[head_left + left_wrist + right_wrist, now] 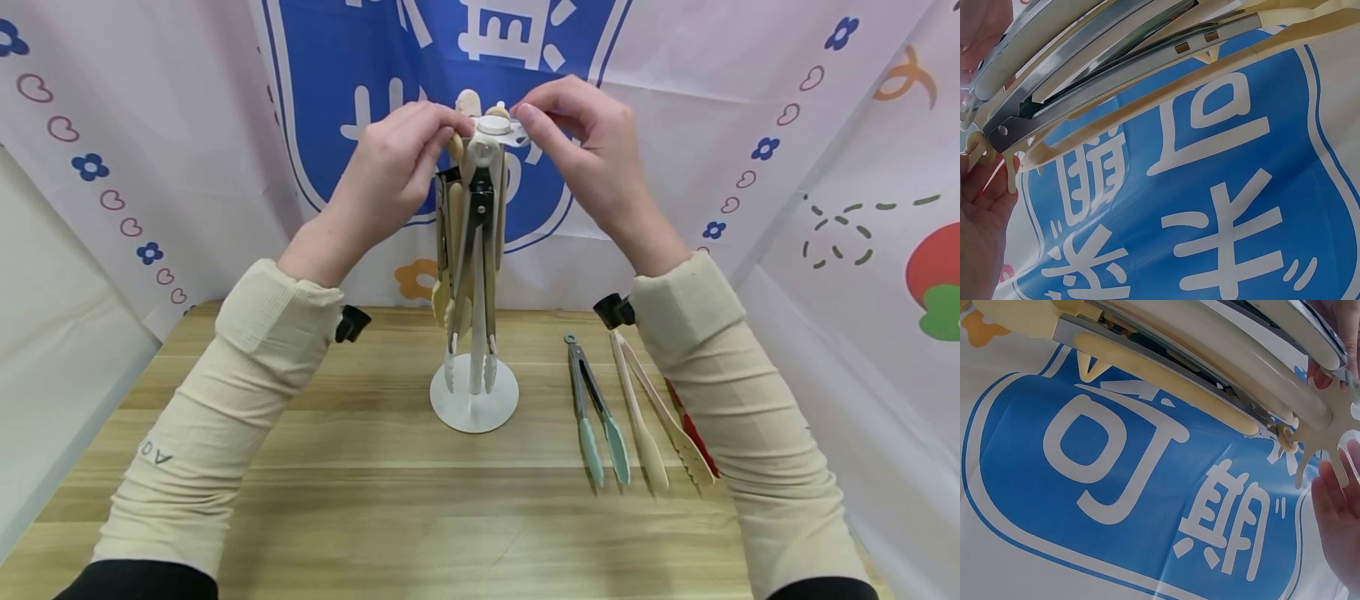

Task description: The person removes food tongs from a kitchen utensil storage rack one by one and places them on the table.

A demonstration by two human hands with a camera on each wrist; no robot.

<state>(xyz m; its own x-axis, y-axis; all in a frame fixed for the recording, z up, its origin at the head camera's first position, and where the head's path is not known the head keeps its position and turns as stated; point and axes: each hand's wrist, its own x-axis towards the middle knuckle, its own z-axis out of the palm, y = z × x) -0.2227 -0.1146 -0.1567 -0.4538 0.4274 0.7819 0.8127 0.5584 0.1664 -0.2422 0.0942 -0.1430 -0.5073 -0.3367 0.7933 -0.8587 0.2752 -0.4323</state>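
A white utensil rack (480, 417) stands upright, with a round base and a hooked top. Several tongs (480, 250) with metal or cream arms hang from its hooks. My left hand (393, 162) pinches the left side of the hooked top, its fingers at a hook (1012, 175) beside a hanging ring. On the opposite side my right hand (592, 150) pinches another hook (1338, 465) between thumb and fingers. Neither hand holds loose tongs.
Right of the rack lie teal-tipped tongs (592, 408), cream tongs (652, 417) and a red utensil (693, 429) partly hidden by the right sleeve. The wooden table (375, 500) ends at a printed cloth backdrop (675, 108).
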